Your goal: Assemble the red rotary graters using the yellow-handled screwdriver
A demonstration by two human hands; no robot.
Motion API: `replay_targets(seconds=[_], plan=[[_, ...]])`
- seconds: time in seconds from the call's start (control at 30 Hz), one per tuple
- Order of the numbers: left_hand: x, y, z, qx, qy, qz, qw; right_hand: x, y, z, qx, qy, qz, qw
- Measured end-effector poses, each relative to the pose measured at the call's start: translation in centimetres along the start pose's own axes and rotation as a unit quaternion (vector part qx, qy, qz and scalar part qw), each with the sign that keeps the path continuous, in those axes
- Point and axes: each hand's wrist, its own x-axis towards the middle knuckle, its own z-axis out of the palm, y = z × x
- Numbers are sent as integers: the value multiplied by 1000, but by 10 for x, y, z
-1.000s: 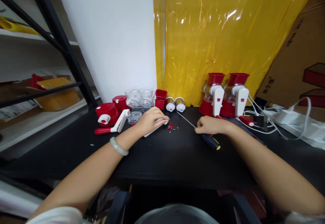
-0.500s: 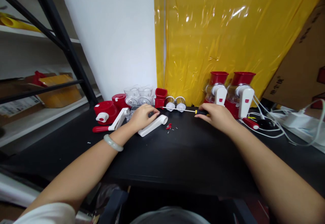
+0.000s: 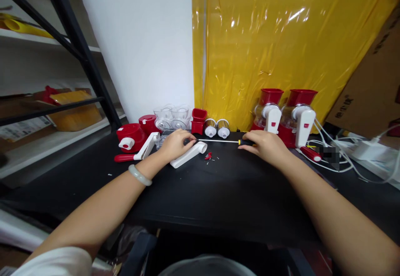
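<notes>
My right hand [image 3: 262, 144] is closed around the black and yellow handle of a screwdriver [image 3: 220, 141]. Its long metal shaft points left, with the tip at the fingertips of my left hand [image 3: 178, 143]. Those fingers are pinched together; whatever is between them is too small to make out. Just below the left hand a white crank arm [image 3: 189, 155] lies on the black table [image 3: 218, 196]. Small red parts [image 3: 208, 156] and several tiny screws [image 3: 213, 160] are scattered to its right.
At the left lie red bases [image 3: 130, 136] and a crank with a red handle [image 3: 125, 158]. Clear hoppers [image 3: 179, 115], a red feeder [image 3: 198, 121] and two metal drums [image 3: 210, 128] line the back. Two assembled graters [image 3: 296, 117] stand at right, beside white cables [image 3: 343, 165].
The screwdriver shaft has swung down to nearly level, and its tip now meets my left fingertips. My right hand has shifted slightly; my left hand stays about in place.
</notes>
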Motion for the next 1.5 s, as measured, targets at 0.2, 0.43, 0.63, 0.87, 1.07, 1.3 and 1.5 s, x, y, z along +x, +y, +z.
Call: replay_targets(seconds=[0.2, 0.43, 0.63, 0.87, 1.07, 1.3, 1.5], plan=[[0, -1, 1, 3, 3, 4, 1000, 0, -1, 0, -4, -2, 4, 1000], [0, -1, 1, 9, -4, 2, 1000, 0, -2, -1, -8, -11, 11, 1000], [0, -2, 1, 11, -6, 2, 1000, 0, -2, -1, -3, -9, 13, 1000], [0, -3, -1, 27, -19, 13, 999, 0, -2, 0, -9, -16, 11, 1000], [0, -4, -1, 52, -23, 36, 998, 0, -2, 1, -12, -25, 16, 999], [-1, -4, -4, 125, -32, 77, 989, 0, -3, 1, -12, -26, 14, 999], [-2, 2, -8, 169, -43, 89, 981, 0, -2, 4, -18, -23, 11, 1000]])
